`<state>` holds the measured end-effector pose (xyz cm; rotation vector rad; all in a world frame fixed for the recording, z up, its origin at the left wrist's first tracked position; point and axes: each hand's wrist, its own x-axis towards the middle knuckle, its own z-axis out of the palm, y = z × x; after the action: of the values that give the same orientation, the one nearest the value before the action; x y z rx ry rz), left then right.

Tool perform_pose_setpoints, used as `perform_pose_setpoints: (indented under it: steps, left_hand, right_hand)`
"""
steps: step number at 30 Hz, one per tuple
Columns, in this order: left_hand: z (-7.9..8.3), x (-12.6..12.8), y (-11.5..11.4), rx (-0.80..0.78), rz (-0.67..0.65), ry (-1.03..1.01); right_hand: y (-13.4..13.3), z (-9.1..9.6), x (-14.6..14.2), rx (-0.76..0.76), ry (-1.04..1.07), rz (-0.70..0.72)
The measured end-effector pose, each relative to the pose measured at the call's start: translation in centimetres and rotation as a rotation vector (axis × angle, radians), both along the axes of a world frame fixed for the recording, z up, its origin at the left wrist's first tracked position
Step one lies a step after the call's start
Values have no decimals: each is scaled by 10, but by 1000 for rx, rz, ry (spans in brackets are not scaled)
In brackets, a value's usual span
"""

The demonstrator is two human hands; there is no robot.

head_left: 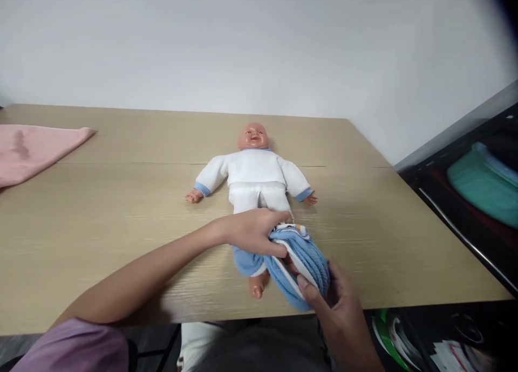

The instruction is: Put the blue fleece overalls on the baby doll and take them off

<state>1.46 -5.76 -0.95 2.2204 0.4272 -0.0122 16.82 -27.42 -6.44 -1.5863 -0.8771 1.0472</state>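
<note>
A baby doll (256, 167) lies on its back on the table, head toward the wall, in a white top and white bottoms with blue cuffs at the wrists. Blue trousers with white edging (309, 250) are bunched around its lower legs. One bare foot (258, 286) pokes out of the trouser leg on the left. My left hand (254, 231) reaches across the doll's legs, its thumb and fingers closed on the gathered cloth. From the lower right, my right hand (342, 307) grips the same bunch, thumb on top. The doll's other foot is mostly hidden in the folds.
A pink cloth (36, 151) lies at the table's left edge. Against the right side stands a dark shelf or cart holding a green item (485, 183). Below the table's front right edge are a green roll (386, 337) and papers (455, 356). A white wall rises behind.
</note>
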Motion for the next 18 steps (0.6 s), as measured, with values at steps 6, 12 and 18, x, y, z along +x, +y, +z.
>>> perform_pose_setpoints:
  steps: [6, 12, 18]
  left_hand:
    - [-3, 6, -13, 142, 43, 242]
    - [-9, 9, -19, 269, 24, 429]
    - [-16, 4, -16, 208, -2, 329]
  right_hand:
    - [-11, -33, 7, 89, -546, -148]
    - [-11, -51, 0, 132, -526, -136]
    - [-8, -63, -7, -6, -69, -189]
